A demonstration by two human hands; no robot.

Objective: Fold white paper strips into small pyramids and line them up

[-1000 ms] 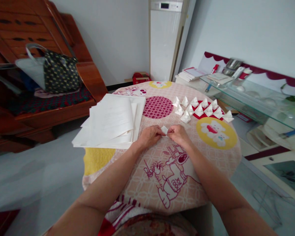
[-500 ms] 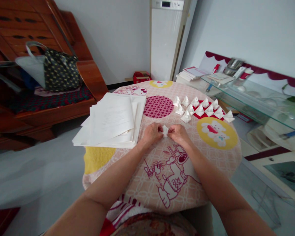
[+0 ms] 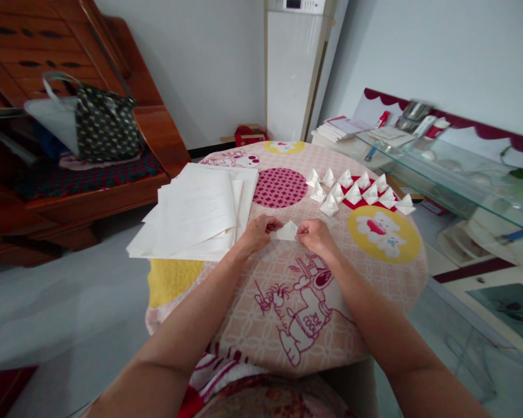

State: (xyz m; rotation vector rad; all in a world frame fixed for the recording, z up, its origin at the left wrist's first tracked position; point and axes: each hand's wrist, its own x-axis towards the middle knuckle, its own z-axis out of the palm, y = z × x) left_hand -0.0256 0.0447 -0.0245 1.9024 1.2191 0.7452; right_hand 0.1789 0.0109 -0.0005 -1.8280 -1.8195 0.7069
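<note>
Between my two hands is a small white folded paper (image 3: 286, 231) with a pointed top, just above the patterned cloth. My right hand (image 3: 316, 236) pinches its right edge between thumb and fingertips. At the other end, my left hand (image 3: 258, 232) has its fingers closed at the paper's left corner. Beyond my hands, several small folded paper pieces (image 3: 330, 204) with peaked tops stand in rows at the far right of the round table (image 3: 270, 331). A stack of white paper sheets (image 3: 196, 209) lies left of my left hand.
A glass shelf (image 3: 462, 174) with papers and containers borders the table on the right. On the left is a wooden bench (image 3: 157, 133) carrying a dark patterned bag (image 3: 107, 122). A tall white cabinet-like unit (image 3: 292, 75) stands behind.
My left hand has moved left, away from the right hand, and more of the folded paper shows between them. My right hand has stayed nearly in place.
</note>
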